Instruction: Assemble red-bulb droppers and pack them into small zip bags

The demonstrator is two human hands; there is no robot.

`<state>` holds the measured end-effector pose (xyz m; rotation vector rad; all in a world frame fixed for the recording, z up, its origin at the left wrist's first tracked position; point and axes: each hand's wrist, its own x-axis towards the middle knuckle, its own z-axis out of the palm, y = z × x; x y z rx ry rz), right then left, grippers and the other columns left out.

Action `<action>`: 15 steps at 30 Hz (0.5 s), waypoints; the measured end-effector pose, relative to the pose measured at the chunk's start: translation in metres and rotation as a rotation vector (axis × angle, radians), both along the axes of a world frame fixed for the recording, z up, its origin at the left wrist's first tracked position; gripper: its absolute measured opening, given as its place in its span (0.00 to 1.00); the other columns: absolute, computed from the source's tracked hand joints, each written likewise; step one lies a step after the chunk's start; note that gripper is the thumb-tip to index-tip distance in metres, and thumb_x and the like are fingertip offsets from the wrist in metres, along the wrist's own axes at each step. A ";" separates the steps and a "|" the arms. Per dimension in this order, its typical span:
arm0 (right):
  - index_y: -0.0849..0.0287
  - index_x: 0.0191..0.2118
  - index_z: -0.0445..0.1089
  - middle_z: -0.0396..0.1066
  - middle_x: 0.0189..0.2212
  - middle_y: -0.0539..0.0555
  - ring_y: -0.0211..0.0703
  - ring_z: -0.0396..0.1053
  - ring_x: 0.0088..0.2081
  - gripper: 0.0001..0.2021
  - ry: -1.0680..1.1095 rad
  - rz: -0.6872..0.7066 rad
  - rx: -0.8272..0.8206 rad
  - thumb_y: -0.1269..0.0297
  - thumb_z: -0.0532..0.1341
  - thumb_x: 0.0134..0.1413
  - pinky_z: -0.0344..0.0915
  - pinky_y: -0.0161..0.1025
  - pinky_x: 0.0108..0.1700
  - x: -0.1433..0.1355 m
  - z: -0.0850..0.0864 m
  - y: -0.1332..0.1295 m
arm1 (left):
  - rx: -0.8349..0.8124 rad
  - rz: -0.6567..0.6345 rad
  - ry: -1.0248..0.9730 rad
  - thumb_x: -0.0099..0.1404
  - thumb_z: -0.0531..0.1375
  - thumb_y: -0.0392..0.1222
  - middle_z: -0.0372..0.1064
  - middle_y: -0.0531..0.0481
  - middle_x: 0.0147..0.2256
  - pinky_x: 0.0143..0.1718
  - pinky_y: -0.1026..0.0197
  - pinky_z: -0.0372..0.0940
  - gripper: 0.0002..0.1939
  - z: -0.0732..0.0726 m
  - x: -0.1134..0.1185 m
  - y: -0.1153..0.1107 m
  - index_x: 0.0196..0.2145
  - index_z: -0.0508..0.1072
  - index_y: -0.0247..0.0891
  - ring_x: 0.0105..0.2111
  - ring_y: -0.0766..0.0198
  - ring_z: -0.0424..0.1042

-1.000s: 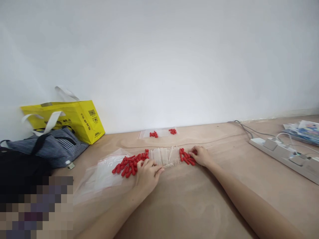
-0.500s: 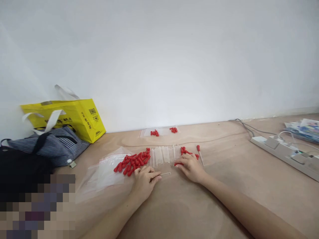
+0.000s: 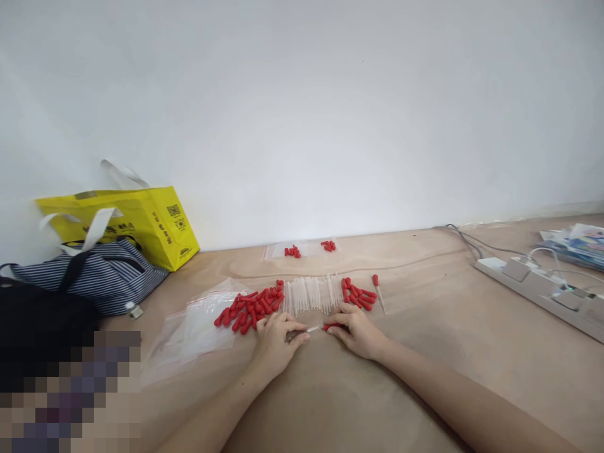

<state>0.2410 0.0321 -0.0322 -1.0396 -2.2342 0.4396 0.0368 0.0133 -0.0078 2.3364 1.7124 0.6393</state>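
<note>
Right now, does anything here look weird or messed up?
Nothing looks spilled or broken. One red-topped tube looks odd, lying alone right of some red bulbs, while the bare tubes lie in a row.

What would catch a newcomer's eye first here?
Probably the yellow bag near the wall at left, then the red bulbs heaped left of the row of clear tubes. At centre, the left hand holds a single tube pointing towards a red bulb in the right hand.

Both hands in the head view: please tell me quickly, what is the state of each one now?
Left hand: closed, holding a thin clear tube.
Right hand: closed, holding a red bulb.
</note>
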 end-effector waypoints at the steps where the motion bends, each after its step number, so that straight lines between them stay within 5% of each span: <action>1: 0.57 0.34 0.71 0.66 0.29 0.53 0.39 0.63 0.33 0.08 0.005 -0.010 0.000 0.68 0.55 0.52 0.59 0.36 0.36 -0.001 0.000 -0.001 | 0.023 -0.003 0.007 0.55 0.58 0.44 0.70 0.53 0.31 0.40 0.54 0.51 0.05 -0.001 0.001 0.000 0.29 0.74 0.46 0.36 0.59 0.64; 15: 0.58 0.30 0.67 0.69 0.28 0.51 0.40 0.65 0.32 0.05 0.147 -0.043 -0.092 0.70 0.54 0.51 0.57 0.37 0.37 -0.008 0.005 -0.006 | 0.191 -0.071 0.015 0.61 0.52 0.37 0.70 0.55 0.28 0.41 0.54 0.46 0.06 -0.004 0.002 -0.005 0.28 0.67 0.39 0.33 0.63 0.65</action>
